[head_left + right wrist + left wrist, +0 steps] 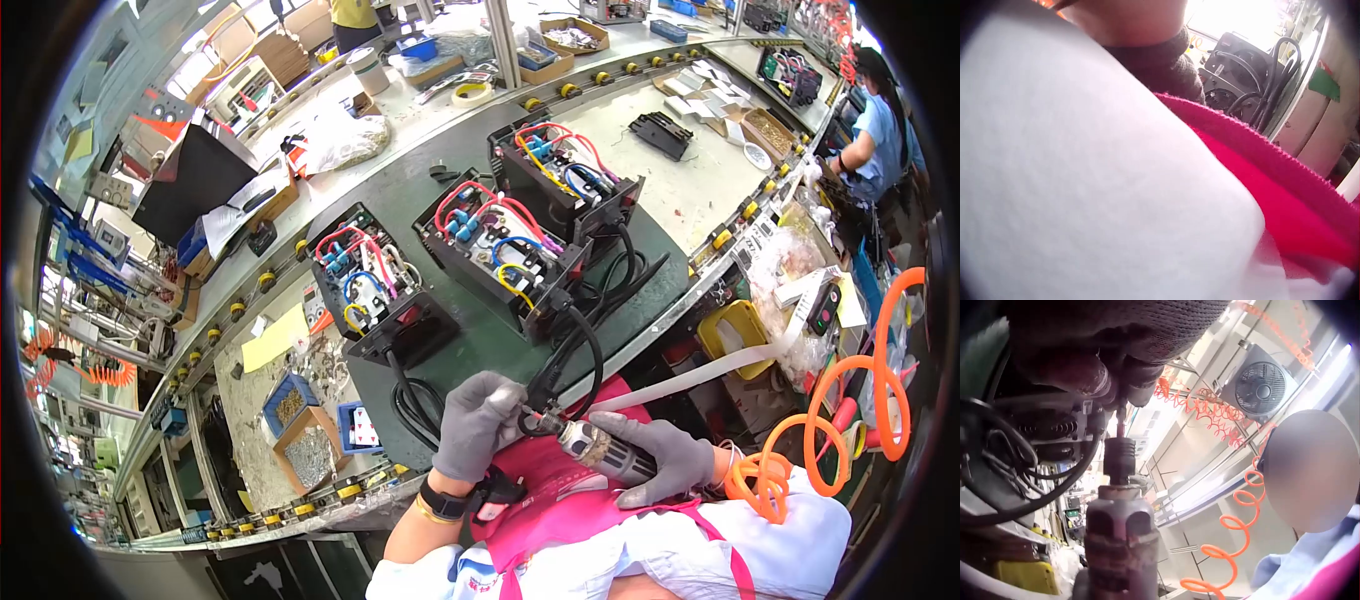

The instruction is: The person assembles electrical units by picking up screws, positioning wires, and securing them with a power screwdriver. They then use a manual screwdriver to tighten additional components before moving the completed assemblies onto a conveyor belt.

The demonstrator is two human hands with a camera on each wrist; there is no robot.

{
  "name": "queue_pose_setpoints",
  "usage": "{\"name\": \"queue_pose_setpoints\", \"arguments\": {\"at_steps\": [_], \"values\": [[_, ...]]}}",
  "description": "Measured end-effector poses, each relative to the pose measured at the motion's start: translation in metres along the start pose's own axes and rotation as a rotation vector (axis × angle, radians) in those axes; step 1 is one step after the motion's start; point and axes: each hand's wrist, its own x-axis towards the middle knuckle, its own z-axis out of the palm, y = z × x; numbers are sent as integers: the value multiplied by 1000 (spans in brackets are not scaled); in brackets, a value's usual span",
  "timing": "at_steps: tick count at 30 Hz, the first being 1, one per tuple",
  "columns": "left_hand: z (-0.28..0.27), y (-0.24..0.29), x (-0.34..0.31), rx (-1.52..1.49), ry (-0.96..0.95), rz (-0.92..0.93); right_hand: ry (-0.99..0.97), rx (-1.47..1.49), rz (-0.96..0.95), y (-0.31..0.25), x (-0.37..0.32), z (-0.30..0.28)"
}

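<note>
In a grey glove, my right hand (672,462) grips a pneumatic screwdriver (598,450) that points to the left. My gloved left hand (480,425) pinches at the driver's tip; the left wrist view shows its fingertips round the thin bit (1121,415) above the black collar (1120,459). Whether a screw is between them is too small to tell. Just beyond the hands, three black units with coloured wires (505,250) stand on a green board (450,345). In the right wrist view a white sleeve (1104,169) hides most of the right hand.
Black power cables (600,290) hang off the units near the hands. An orange coiled hose (815,420) runs at the right. Small screw bins (305,455) stand at the left, a yellow bin (735,340) at the right. Another person (880,150) sits far right.
</note>
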Motion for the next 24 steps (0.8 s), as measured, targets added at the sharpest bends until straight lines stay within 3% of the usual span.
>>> {"name": "queue_pose_setpoints", "arguments": {"at_steps": [8,11,14,15,19,22,23,24], "values": [[21,-10,2,21,-96,111,93,73,-98,5,-9,-4],[33,-14,16,70,180,275,201,131,-194,5,-13,-6],[26,-27,45,944,380,805,287,170,-255,7,-16,-11],[35,-16,48,1051,342,806,304,176,-260,8,-17,-12],[50,-16,82,1182,567,820,342,248,-273,8,-19,-16],[49,-9,90,867,396,762,361,286,-280,16,-21,-19],[42,-11,98,866,416,842,366,313,-266,18,-23,-20],[29,-10,106,943,440,789,372,339,-254,20,-24,-21]]}}
